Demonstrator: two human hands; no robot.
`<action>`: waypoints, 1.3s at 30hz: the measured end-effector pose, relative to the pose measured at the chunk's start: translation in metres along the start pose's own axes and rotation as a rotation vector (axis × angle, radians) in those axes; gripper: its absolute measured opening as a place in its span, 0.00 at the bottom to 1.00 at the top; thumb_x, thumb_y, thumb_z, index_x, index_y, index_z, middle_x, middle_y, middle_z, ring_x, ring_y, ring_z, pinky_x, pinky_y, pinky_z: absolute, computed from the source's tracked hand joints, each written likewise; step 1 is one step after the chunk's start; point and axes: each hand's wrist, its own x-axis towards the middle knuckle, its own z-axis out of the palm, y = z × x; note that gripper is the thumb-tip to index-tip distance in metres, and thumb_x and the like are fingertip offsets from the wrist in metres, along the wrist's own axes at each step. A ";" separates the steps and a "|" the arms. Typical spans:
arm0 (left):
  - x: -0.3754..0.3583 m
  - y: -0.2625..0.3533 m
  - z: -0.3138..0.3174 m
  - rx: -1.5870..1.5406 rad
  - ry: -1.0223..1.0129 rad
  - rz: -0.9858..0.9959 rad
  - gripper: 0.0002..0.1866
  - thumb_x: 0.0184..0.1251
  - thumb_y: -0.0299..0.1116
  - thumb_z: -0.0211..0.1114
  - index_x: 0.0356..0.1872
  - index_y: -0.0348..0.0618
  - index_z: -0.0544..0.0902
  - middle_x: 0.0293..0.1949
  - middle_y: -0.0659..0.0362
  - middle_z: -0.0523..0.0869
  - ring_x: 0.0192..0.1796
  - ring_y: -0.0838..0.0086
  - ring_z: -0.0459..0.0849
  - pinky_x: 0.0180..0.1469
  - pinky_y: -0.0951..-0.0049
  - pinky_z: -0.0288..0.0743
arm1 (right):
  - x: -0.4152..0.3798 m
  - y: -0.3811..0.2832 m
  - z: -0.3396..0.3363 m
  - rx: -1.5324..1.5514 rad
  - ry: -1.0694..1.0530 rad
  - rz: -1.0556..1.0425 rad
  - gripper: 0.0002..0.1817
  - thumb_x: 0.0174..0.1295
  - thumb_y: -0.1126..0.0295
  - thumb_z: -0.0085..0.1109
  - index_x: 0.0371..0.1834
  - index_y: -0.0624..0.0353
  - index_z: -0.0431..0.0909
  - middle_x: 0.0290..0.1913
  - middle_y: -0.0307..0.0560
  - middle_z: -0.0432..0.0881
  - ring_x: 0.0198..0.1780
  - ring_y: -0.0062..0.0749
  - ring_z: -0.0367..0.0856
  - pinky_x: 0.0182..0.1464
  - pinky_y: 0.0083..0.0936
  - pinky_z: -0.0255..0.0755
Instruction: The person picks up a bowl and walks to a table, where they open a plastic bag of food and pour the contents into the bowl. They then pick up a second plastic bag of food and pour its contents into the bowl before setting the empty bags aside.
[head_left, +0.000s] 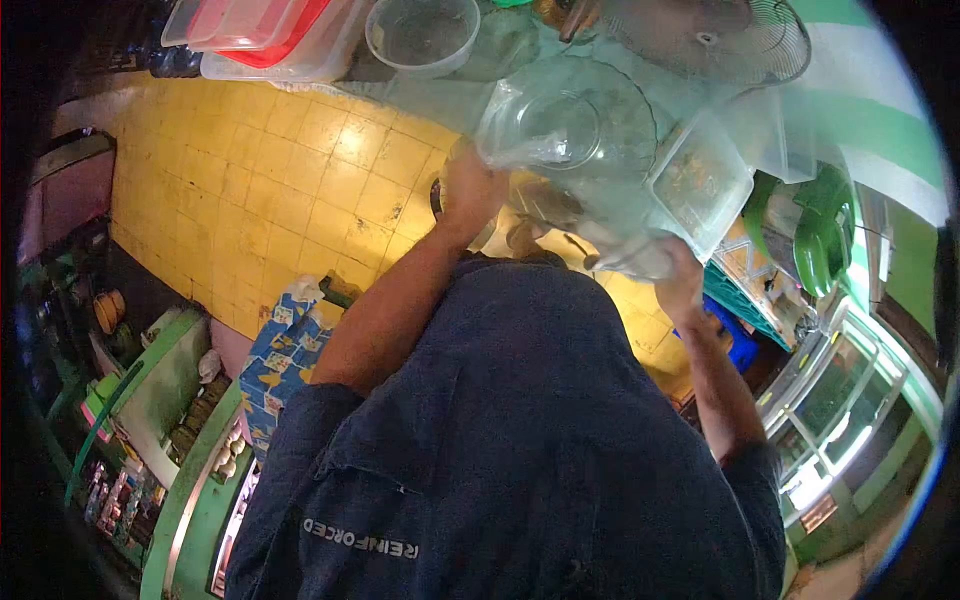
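A clear round dish with a scalloped rim (pixel 625 105) is in front of me, at the near edge of the cluttered tabletop. My left hand (pixel 474 192) is closed at its near left rim, with the fingertips partly hidden. A pale, crumpled cloth (pixel 635 258) is bunched in my right hand (pixel 680 278), close below the tabletop edge and blurred. Just beyond my right hand stands a clear rectangular plastic container (pixel 703 185).
Stacked plastic tubs with a red one (pixel 290 40) and a round clear tub (pixel 422 35) stand at the back left. A fan grille (pixel 705 40) lies at the back right, near a green plastic container (pixel 825 230). Yellow tiled floor (pixel 290 180) spreads to the left.
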 end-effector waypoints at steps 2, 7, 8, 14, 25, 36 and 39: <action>-0.004 0.003 -0.001 -0.014 -0.018 0.006 0.21 0.55 0.25 0.62 0.53 0.36 0.78 0.41 0.42 0.87 0.47 0.52 0.87 0.47 0.61 0.79 | -0.001 -0.035 0.004 0.297 0.167 0.520 0.20 0.53 0.84 0.53 0.52 0.62 0.75 0.50 0.47 0.81 0.49 0.33 0.80 0.54 0.28 0.73; -0.004 0.013 -0.009 0.030 -0.053 0.023 0.21 0.56 0.27 0.62 0.53 0.36 0.78 0.41 0.42 0.87 0.48 0.53 0.87 0.49 0.62 0.79 | 0.023 -0.027 0.066 0.313 0.116 0.430 0.22 0.66 0.72 0.52 0.62 0.68 0.68 0.53 0.52 0.79 0.54 0.31 0.77 0.56 0.26 0.72; -0.003 0.007 -0.006 0.035 -0.046 0.020 0.21 0.56 0.27 0.61 0.53 0.36 0.78 0.41 0.42 0.87 0.48 0.52 0.86 0.48 0.61 0.79 | 0.040 -0.042 0.078 0.211 0.085 0.429 0.21 0.67 0.71 0.53 0.61 0.68 0.70 0.54 0.52 0.80 0.54 0.33 0.78 0.56 0.27 0.72; -0.005 0.019 -0.008 0.046 -0.058 0.098 0.18 0.57 0.30 0.62 0.50 0.34 0.79 0.41 0.41 0.86 0.47 0.49 0.85 0.48 0.59 0.78 | 0.043 -0.028 0.158 0.946 0.093 0.970 0.27 0.64 0.54 0.60 0.53 0.70 0.78 0.48 0.56 0.84 0.50 0.42 0.81 0.53 0.32 0.72; 0.012 0.015 -0.020 0.016 -0.210 0.008 0.15 0.62 0.33 0.60 0.45 0.35 0.83 0.40 0.41 0.87 0.46 0.46 0.85 0.47 0.59 0.78 | 0.114 -0.139 0.004 0.633 0.227 0.643 0.34 0.57 0.48 0.69 0.53 0.69 0.77 0.38 0.55 0.87 0.44 0.40 0.86 0.48 0.39 0.77; 0.018 0.015 -0.019 -0.130 -0.142 0.026 0.15 0.63 0.30 0.56 0.47 0.34 0.82 0.39 0.44 0.88 0.43 0.58 0.88 0.44 0.64 0.77 | 0.156 -0.064 0.095 -0.391 -0.480 0.003 0.16 0.54 0.67 0.60 0.45 0.63 0.82 0.43 0.60 0.85 0.46 0.55 0.84 0.47 0.45 0.78; 0.021 0.006 -0.013 -0.005 -0.089 0.155 0.16 0.67 0.34 0.57 0.47 0.31 0.82 0.36 0.49 0.88 0.41 0.67 0.86 0.43 0.65 0.75 | 0.187 -0.031 0.115 -0.276 -0.113 0.031 0.18 0.50 0.63 0.65 0.42 0.61 0.83 0.39 0.60 0.85 0.43 0.55 0.84 0.45 0.45 0.78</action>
